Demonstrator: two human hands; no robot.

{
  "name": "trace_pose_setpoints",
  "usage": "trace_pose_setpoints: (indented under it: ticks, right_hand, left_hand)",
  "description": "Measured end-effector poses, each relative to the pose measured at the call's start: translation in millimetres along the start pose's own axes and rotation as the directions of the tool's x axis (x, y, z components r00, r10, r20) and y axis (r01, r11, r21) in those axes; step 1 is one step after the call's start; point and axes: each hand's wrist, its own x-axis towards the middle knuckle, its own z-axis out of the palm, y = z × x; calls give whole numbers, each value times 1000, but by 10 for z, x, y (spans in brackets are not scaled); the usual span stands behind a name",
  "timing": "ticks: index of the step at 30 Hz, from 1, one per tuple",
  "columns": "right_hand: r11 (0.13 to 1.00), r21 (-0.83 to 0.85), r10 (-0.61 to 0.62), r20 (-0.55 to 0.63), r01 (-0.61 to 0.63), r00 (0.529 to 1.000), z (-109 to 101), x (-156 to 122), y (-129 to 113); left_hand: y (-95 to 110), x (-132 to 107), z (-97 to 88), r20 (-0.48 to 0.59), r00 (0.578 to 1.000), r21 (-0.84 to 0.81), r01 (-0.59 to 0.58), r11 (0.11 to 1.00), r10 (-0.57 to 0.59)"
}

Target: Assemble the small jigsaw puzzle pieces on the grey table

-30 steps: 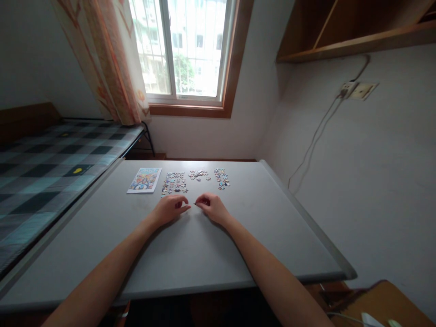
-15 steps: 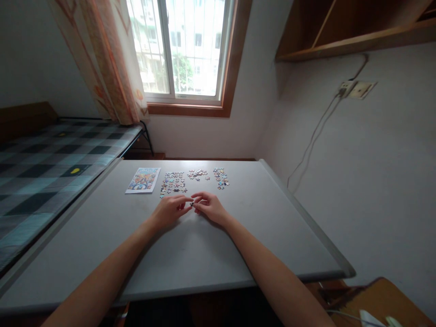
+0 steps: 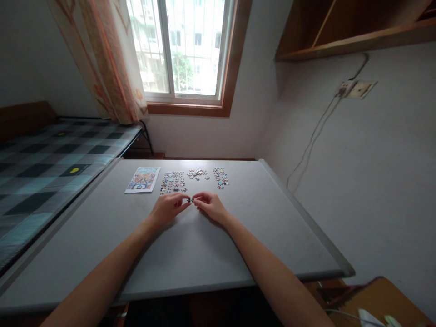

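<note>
"Two hands doing what?"
"Left hand (image 3: 168,207) and right hand (image 3: 210,205) pinch dark puzzle pieces (image 3: 189,200) right of the picture sheet (image 3: 142,180), apparently joining them."
"Next?"
"Likely careful alignment, tab to slot."

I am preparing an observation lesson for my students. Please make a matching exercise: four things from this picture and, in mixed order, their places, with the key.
1. small dark object
2. picture sheet
3. curtain
4. socket

A. at the window's left side
B. on the right wall, below the shelf
C. between left hand and right hand
D. on the table, left of the puzzle pieces

Pairs: 1-C, 2-D, 3-A, 4-B
</note>
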Motion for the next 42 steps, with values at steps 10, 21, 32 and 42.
trace_pose_setpoints:
  ticks: [10,21,32,42]
  right_hand:
    - [938,-329,-140,-64,112,988,-12,-3,18]
    - [740,-605,-381,-15,295,925,-63,-11,20]
    - [739,-617,-345,-1,271,939,-93,-16,-2]
    - [750,-594,-356,8,291,934,-95,-6,21]
  left_hand:
    - [-13,-10,16,-14,1000,-17,9,1000,-10]
    - [1,2,31,-6,999,-12,45,999,-45]
    - [10,8,10,-3,1000,-63,3,998,-3]
    - [0,6,14,12,999,-72,33,997,-32]
